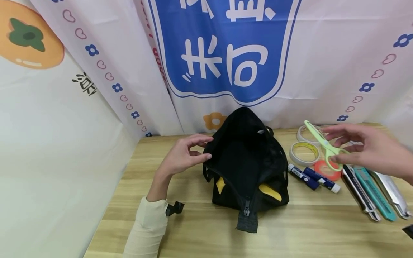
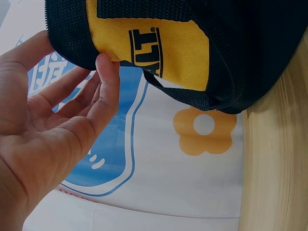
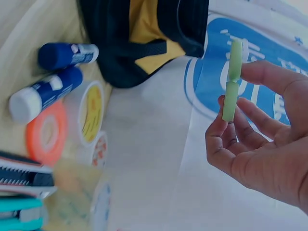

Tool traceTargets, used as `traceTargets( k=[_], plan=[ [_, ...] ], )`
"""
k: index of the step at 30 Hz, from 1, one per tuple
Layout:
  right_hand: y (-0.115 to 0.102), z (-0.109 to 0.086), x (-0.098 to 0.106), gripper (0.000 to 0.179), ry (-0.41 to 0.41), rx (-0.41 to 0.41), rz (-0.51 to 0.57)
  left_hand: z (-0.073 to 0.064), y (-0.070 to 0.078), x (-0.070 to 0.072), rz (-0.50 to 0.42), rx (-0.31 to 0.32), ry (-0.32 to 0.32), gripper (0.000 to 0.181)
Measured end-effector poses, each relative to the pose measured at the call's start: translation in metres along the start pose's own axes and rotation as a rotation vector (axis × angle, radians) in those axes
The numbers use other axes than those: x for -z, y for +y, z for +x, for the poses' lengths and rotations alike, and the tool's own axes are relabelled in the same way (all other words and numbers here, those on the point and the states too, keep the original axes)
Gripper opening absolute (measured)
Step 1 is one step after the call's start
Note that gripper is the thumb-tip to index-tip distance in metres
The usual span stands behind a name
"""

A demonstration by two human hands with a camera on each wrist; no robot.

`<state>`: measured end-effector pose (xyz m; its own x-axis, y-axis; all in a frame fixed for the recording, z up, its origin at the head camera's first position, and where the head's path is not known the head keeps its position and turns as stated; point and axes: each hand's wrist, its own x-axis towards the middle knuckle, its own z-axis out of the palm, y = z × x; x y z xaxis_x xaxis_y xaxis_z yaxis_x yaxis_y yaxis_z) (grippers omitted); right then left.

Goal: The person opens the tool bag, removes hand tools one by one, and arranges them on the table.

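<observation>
A black tool bag with yellow patches stands on the table, its zipped mouth gaping upward. At the left edge of that mouth, my left hand holds the rim with thumb and fingertips; the left wrist view shows the thumb against the bag's zip edge. My right hand pinches light green scissors by the handle loops, in the air to the right of the bag. Their blades point up and left. In the right wrist view the scissors appear edge-on between thumb and fingers. The bag's inside is dark.
Right of the bag lie two glue sticks, a yellow-cored tape roll, an orange-red tape roll and more tape behind. Farther right are a black-and-silver cutter, a teal cutter and a silver one. A printed curtain hangs behind.
</observation>
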<state>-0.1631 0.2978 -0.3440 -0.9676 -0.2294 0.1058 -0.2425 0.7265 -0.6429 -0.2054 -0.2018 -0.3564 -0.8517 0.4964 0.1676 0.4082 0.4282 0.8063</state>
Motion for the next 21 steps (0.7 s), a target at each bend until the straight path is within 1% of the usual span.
traceTargets(
  k=[4, 8, 13, 16, 18, 20, 21],
  plan=[
    [0.019, -0.010, 0.004, 0.075, 0.044, -0.007, 0.018, 0.006, 0.001, -0.002, -0.005, -0.007, -0.009, 0.048],
    [0.034, -0.020, 0.002, 0.071, 0.090, -0.025, 0.021, 0.010, 0.004, -0.004, -0.012, -0.005, -0.022, 0.048],
    [0.055, -0.032, 0.000, 0.072, 0.122, -0.094, 0.002, 0.010, 0.005, -0.006, -0.026, 0.005, -0.027, 0.048],
    [0.075, -0.038, 0.001, 0.072, 0.148, -0.127, 0.037, 0.010, 0.005, -0.006, -0.029, 0.004, -0.028, 0.048],
    [0.092, -0.041, 0.004, 0.079, 0.172, -0.130, 0.086, 0.010, 0.005, -0.007, -0.029, 0.002, -0.029, 0.048],
    [0.109, -0.045, 0.005, 0.090, 0.205, -0.113, 0.145, 0.010, 0.005, -0.007, -0.029, -0.002, -0.030, 0.048],
    [0.118, -0.047, 0.005, 0.092, 0.210, -0.108, 0.160, 0.010, 0.005, -0.007, -0.029, -0.003, -0.031, 0.048]
  ],
)
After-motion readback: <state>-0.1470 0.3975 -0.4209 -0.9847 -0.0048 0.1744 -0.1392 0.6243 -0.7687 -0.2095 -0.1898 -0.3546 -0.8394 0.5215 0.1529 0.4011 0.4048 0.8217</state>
